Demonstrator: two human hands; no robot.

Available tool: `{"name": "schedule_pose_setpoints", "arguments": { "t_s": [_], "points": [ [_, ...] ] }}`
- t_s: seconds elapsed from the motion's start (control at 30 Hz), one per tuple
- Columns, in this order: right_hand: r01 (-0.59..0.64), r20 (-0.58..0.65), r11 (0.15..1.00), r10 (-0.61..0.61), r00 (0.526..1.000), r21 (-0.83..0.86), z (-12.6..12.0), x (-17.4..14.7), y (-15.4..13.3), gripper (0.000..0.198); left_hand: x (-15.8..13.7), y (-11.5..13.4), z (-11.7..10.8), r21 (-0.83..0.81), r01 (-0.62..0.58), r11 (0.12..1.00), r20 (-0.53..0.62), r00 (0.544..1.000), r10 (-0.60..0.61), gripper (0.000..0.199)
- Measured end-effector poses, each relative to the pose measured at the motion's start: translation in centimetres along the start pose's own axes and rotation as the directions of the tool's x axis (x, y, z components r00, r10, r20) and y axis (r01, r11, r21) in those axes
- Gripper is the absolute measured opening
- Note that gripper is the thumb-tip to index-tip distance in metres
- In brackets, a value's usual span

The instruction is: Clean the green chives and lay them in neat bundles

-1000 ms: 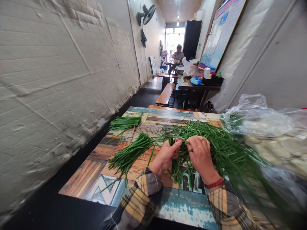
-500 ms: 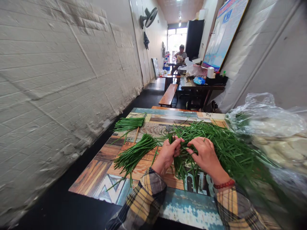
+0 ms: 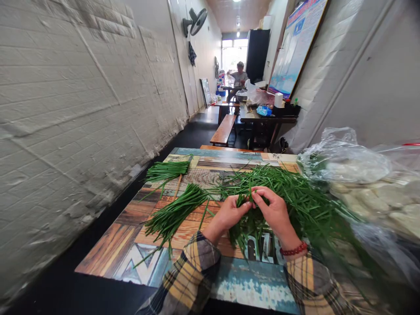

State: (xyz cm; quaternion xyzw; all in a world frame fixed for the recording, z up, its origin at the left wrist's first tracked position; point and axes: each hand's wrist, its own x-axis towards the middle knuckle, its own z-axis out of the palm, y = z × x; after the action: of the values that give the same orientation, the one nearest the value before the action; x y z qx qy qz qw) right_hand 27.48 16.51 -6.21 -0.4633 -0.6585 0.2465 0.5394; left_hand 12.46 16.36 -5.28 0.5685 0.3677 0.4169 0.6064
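My left hand (image 3: 229, 213) is closed around a small bunch of garlic chives (image 3: 241, 200) above the table. My right hand (image 3: 275, 213) meets it, thumb and fingertips pinched on chives at the top of the bunch. Beneath and beyond both hands spreads a loose pile of garlic chives (image 3: 305, 199). Left of my hands lies a neat bundle of chives (image 3: 177, 208), its ends roughly lined up. Farther back is a second bundle of chives (image 3: 168, 170), with a thin brown stick (image 3: 178, 186) beside it.
The patterned table (image 3: 105, 249) carries clear plastic bags (image 3: 344, 153) with pale contents on the right. A white brick wall (image 3: 65, 131) runs along the left. Beyond are a bench (image 3: 224, 130), a cluttered table (image 3: 254, 116) and a seated person (image 3: 240, 76).
My right hand has moved left against my left hand, its fingers closing on the chives. The view has shifted slightly right. The person at the back has moved an arm outward.
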Motion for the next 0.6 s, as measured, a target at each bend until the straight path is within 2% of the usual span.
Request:
{"name": "schedule_pose_setpoints", "arguments": {
  "t_s": [0.07, 0.17, 0.27, 0.33, 0.47, 0.6],
  "points": [
    [-0.043, -0.007, 0.998, 0.043, 0.999, 0.039, 0.1, 0.0, 0.0, 0.031, 0.1, -0.3, -0.1, 0.022, 0.004, 1.000, 0.011, 1.000, -0.004, 0.036],
    [-0.160, -0.045, 0.974, 0.169, 0.985, 0.162, 0.1, 0.0, 0.3, 0.025, 0.1, -0.5, -0.1, 0.078, 0.019, 0.997, 0.026, 0.999, -0.021, 0.035],
    [-0.279, -0.053, 0.902, 0.313, 0.948, 0.329, 0.3, -0.1, 0.4, 0.027, 0.0, -0.4, 0.0, 0.141, 0.024, 0.990, 0.040, 0.999, -0.030, 0.033],
    [-0.344, 0.008, 0.830, 0.379, 0.925, 0.439, 0.4, -0.1, 0.1, 0.031, -0.1, -0.3, 0.1, 0.162, 0.021, 0.987, 0.059, 0.998, -0.031, 0.031],
    [-0.413, 0.134, 0.708, 0.417, 0.899, 0.573, 0.5, -0.1, -1.0, 0.031, -0.1, -0.1, 0.1, 0.179, -0.005, 0.984, 0.091, 0.996, -0.012, 0.026],
    [-0.422, 0.146, 0.655, 0.433, 0.889, 0.627, 0.7, -0.2, -1.4, 0.031, 0.0, -0.5, 0.0, 0.192, 0.016, 0.981, 0.086, 0.996, -0.033, 0.024]
  ]
}}
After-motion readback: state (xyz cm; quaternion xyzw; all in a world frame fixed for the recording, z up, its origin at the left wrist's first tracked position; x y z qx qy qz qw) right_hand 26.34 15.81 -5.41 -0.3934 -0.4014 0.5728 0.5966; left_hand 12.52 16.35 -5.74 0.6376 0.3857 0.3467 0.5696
